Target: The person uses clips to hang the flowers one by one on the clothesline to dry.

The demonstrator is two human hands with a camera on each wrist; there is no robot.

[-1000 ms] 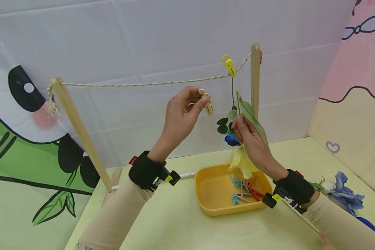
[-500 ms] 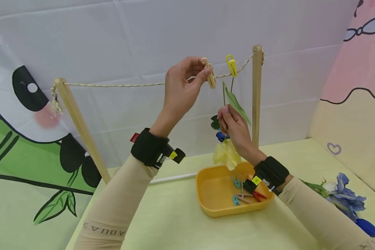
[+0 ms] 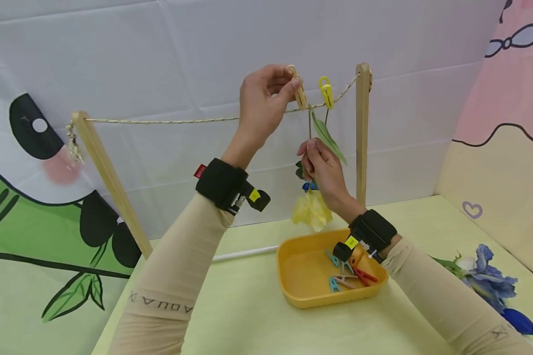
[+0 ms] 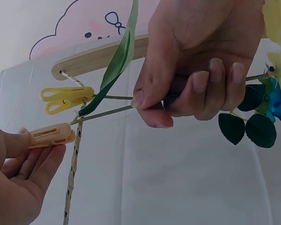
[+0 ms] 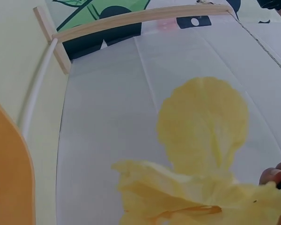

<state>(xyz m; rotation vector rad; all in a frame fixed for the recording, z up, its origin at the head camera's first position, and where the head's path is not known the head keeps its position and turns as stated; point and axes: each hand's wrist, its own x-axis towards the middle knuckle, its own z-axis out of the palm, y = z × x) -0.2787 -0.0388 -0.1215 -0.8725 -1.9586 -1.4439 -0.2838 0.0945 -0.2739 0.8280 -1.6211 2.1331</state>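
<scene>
My left hand (image 3: 264, 101) pinches a pale orange clothespin (image 3: 300, 96) between thumb and fingers, its tip at the rope (image 3: 195, 120). Just below, my right hand (image 3: 324, 170) grips the stem of a yellow flower (image 3: 312, 211), which hangs head down with a long green leaf (image 3: 326, 135) beside the stem. In the left wrist view the stem's cut end lies close to the clothespin (image 4: 51, 135) and the rope (image 4: 71, 183). A yellow clothespin (image 3: 326, 93) sits on the rope to the right, clamping the stem of a blue flower (image 4: 278, 101) partly hidden behind my right hand.
Wooden posts (image 3: 362, 133) hold the rope at both ends. An orange basket (image 3: 288, 291) on the table contains several clothespins (image 3: 335, 284). Blue flowers (image 3: 490, 278) lie at the table's right. A white rod (image 3: 244, 253) runs low behind the basket.
My left hand has risen with the clothespin to the rope. My right hand has moved left and up, carrying the yellow flower so its stem end comes up to the rope.
</scene>
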